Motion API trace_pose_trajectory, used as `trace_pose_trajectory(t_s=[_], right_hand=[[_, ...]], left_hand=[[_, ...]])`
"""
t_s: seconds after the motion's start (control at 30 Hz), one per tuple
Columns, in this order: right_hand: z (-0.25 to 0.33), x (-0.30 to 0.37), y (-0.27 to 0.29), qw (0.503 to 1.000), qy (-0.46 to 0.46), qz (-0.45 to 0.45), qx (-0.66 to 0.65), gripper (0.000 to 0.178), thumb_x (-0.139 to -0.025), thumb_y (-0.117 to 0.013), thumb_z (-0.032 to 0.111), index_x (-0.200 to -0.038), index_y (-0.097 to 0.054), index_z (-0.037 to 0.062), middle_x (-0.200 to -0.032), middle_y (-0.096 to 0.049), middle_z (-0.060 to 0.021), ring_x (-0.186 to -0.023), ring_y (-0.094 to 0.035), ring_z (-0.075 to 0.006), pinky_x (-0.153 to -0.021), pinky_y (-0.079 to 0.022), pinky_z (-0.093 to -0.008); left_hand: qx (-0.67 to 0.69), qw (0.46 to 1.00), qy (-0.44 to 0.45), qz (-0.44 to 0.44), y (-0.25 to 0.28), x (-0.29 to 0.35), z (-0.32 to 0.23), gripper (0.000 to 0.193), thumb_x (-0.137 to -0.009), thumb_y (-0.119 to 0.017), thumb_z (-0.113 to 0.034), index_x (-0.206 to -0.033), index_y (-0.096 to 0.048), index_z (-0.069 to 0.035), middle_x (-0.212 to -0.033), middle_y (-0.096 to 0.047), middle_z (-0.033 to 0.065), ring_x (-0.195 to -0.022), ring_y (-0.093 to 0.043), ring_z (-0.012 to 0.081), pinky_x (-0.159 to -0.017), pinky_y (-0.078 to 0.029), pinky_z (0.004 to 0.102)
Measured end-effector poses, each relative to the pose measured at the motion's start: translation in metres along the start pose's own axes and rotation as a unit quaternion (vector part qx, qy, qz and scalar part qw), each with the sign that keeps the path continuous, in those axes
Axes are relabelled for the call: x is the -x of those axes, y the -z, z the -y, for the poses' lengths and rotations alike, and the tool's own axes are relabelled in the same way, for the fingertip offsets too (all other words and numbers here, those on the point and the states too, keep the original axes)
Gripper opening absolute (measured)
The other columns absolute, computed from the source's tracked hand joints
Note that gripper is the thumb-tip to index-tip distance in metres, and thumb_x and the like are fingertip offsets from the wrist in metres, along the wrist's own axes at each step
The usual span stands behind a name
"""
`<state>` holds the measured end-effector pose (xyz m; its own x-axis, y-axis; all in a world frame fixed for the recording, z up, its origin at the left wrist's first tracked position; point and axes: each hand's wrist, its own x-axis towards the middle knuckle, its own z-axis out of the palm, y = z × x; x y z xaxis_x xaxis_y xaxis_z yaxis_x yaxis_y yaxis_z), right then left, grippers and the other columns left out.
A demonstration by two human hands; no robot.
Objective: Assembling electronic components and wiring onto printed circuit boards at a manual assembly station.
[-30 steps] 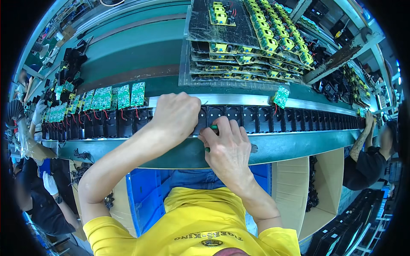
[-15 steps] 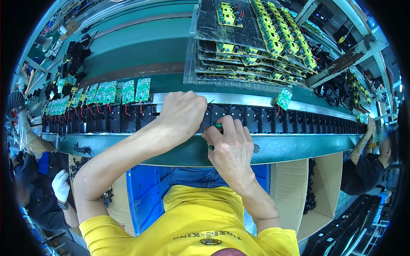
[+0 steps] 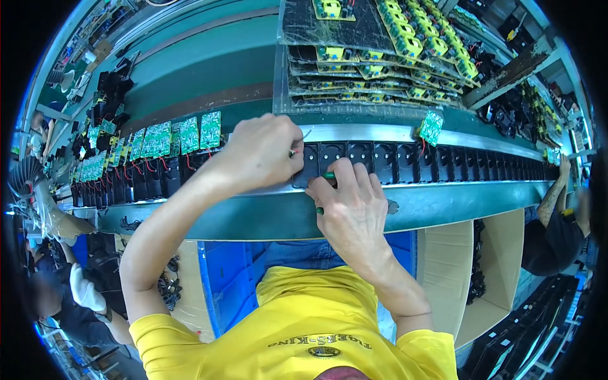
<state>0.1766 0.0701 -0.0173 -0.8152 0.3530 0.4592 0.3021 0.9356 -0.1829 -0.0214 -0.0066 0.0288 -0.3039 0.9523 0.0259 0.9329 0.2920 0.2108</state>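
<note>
A row of black plastic housings (image 3: 360, 158) runs across the bench in front of me. My left hand (image 3: 266, 152) is closed over the row, its fingertips pinched at a housing; a small pale tip shows beside them, but what they hold is mostly hidden. Just to its right, my right hand (image 3: 351, 199) is curled around a green-handled tool (image 3: 329, 175), whose working end I cannot see. Its knuckles lie at the near edge of the housings. Left of my hands, several green circuit boards (image 3: 210, 130) stand at the housings, with red wires running down.
A lone circuit board (image 3: 431, 128) stands at the row farther right. Stacked black sheets (image 3: 342, 31) carrying yellow-and-black components rise behind it, near a metal post (image 3: 506, 79). Below the bench are a blue bin (image 3: 221, 285) and a cardboard box (image 3: 443, 278). Co-workers sit at both sides.
The whole view has shifted and tilted slightly. My left hand sits a little farther up over the row; my right hand keeps its hold on the green-handled tool.
</note>
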Motion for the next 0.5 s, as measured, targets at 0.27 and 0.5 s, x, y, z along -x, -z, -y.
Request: trace_pose_trajectory(t_s=[0.27,0.5], right_hand=[[-0.003,-0.002,0.001,1.0,-0.003,0.012,-0.002,0.015,-0.082,-0.086,0.01,-0.094,-0.078,0.013,-0.109,-0.059,-0.0068,-0.089,-0.057,-0.0264,-0.077,-0.049,-0.0399],[-0.001,0.002,0.003,0.999,-0.014,0.022,-0.022,0.017,-0.08,-0.085,0.011,-0.094,-0.077,0.0129,-0.11,-0.059,-0.0074,-0.091,-0.059,-0.0272,-0.079,-0.05,-0.0409]], left_hand=[[0.135,0.986,0.051,0.082,0.025,-0.008,0.002,0.018,-0.09,-0.077,-0.015,-0.094,-0.083,0.002,-0.079,-0.076,0.01,-0.064,-0.054,0.0235,-0.068,-0.052,0.037],[0.112,0.989,0.042,0.081,0.022,-0.007,-0.002,0.016,-0.09,-0.076,-0.014,-0.091,-0.082,0.0,-0.078,-0.075,0.011,-0.064,-0.058,0.0279,-0.069,-0.054,0.0393]])
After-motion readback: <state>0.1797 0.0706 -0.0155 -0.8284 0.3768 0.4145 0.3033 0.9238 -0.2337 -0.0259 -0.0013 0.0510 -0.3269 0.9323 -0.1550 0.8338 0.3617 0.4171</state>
